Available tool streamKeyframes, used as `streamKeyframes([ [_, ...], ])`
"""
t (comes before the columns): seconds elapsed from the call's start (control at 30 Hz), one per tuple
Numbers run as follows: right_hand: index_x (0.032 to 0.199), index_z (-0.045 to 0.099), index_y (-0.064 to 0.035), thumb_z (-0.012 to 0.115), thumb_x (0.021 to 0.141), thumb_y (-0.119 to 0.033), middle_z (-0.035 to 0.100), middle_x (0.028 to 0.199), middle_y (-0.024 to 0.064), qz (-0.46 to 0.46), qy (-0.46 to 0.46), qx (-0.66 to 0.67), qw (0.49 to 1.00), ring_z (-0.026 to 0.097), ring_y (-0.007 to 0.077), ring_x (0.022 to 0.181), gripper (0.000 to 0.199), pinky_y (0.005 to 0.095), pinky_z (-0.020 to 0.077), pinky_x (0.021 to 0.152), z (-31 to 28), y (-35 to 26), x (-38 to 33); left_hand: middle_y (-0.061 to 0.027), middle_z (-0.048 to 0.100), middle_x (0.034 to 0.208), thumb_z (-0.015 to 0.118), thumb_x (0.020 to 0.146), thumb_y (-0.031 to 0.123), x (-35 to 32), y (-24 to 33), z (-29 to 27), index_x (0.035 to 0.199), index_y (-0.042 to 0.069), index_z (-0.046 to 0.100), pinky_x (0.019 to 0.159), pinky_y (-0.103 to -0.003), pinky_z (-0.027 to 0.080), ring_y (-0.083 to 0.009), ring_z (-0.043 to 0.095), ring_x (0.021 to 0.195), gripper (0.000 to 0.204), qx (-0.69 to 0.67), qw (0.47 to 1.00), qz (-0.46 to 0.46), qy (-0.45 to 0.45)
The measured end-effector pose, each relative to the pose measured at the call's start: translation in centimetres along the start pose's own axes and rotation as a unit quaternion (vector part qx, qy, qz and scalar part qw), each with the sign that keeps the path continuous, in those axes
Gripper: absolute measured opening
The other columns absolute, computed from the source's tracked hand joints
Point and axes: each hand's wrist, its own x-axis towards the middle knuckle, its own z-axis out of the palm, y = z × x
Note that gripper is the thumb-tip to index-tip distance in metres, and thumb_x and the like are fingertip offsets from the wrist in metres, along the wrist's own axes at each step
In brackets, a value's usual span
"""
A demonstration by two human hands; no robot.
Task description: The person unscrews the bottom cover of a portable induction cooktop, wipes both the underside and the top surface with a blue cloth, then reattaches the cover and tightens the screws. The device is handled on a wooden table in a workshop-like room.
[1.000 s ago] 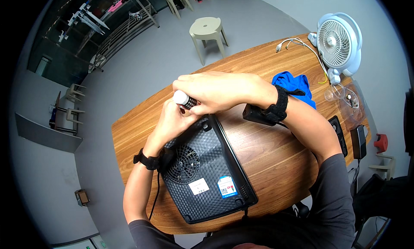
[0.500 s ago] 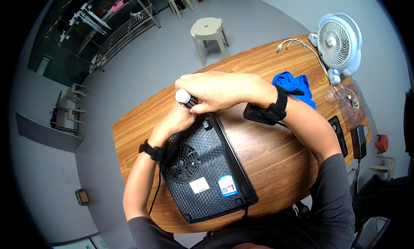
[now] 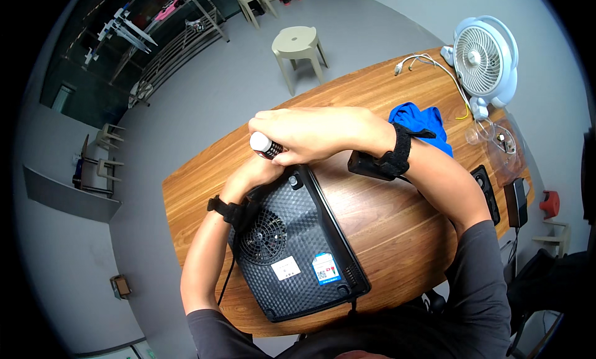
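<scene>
A black flat appliance (image 3: 298,247) lies upside down on the wooden table (image 3: 385,216), its underside showing a round fan grille and two stickers. My right hand (image 3: 310,132) is wrapped around a tool with a white-tipped, red-and-black handle (image 3: 264,146), held over the appliance's far corner by a round foot (image 3: 292,181). My left hand (image 3: 254,172) sits under the right hand at that same corner, mostly hidden, and what it grips cannot be made out. Both wrists wear black straps.
A blue cloth (image 3: 422,126) lies behind my right forearm. A white desk fan (image 3: 484,58), a white cable (image 3: 422,64), a clear plastic container (image 3: 496,141) and black devices (image 3: 515,200) sit at the table's right end. A beige stool (image 3: 298,48) stands on the floor beyond.
My left hand and wrist have slid a little toward the appliance's far corner, under the right hand. The tool and right hand have hardly moved.
</scene>
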Motion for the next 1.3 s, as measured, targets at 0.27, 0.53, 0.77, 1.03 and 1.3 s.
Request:
streamKeyframes([
  [0.27, 0.114, 0.053, 0.001, 0.071, 0.09, -0.013, 0.06, 0.11, 0.0184, -0.011, 0.018, 0.007, 1.0, 0.063, 0.0365, 0.103, 0.033, 0.0449, 0.0516, 0.089, 0.3, 0.1, -0.2, -0.014, 0.07, 0.103, 0.055, 0.093, -0.002, 0.5, -1.1, 0.5, 0.107, -0.002, 0.065, 0.087, -0.042, 0.054, -0.0237, 0.063, 0.099, 0.017, -0.011, 1.0, 0.018, 0.0],
  [0.53, 0.116, 0.054, 0.0023, 0.079, 0.086, -0.017, 0.062, 0.114, 0.0201, 0.011, 0.014, -0.006, 1.0, 0.061, 0.0373, 0.112, 0.043, 0.0447, 0.0509, 0.098, 0.2, 0.1, -0.2, -0.0152, 0.071, 0.104, 0.054, 0.092, -0.003, 0.9, -0.7, 0.4, 0.106, -0.001, 0.066, 0.088, -0.042, 0.055, -0.027, 0.065, 0.1, 0.019, 0.003, 0.999, 0.034, -0.008],
  [0.77, 0.114, 0.054, 0.0011, 0.08, 0.087, -0.019, 0.062, 0.114, 0.0191, 0.015, 0.032, -0.013, 0.999, 0.061, 0.0364, 0.111, 0.042, 0.0442, 0.0509, 0.097, -0.2, -0.4, -0.7, -0.0155, 0.071, 0.102, 0.054, 0.089, -0.006, 1.0, -1.0, 0.6, 0.105, 0.0, 0.067, 0.087, -0.042, 0.056, -0.0288, 0.067, 0.098, 0.021, 0.017, 0.999, 0.032, -0.021],
  [1.03, 0.116, 0.051, -0.0006, 0.077, 0.089, -0.018, 0.058, 0.113, 0.0176, 0.009, 0.034, -0.006, 0.999, 0.061, 0.0387, 0.109, 0.041, 0.0455, 0.0508, 0.092, 0.2, 0.0, -0.7, -0.0152, 0.071, 0.105, 0.055, 0.089, -0.005, 0.8, -1.9, 0.5, 0.107, 0.001, 0.066, 0.091, -0.042, 0.055, -0.0279, 0.066, 0.102, 0.022, -0.023, 0.999, 0.034, 0.005],
  [1.3, 0.115, 0.054, 0.0015, 0.08, 0.087, -0.021, 0.062, 0.114, 0.0194, 0.022, 0.018, -0.006, 1.0, 0.061, 0.0366, 0.112, 0.043, 0.0444, 0.0515, 0.098, -0.1, -0.3, -0.6, -0.0158, 0.071, 0.107, 0.056, 0.091, -0.003, 0.8, -1.9, 0.6, 0.107, 0.001, 0.067, 0.092, -0.043, 0.055, -0.0289, 0.066, 0.105, 0.021, 0.003, 1.0, 0.028, -0.009],
])
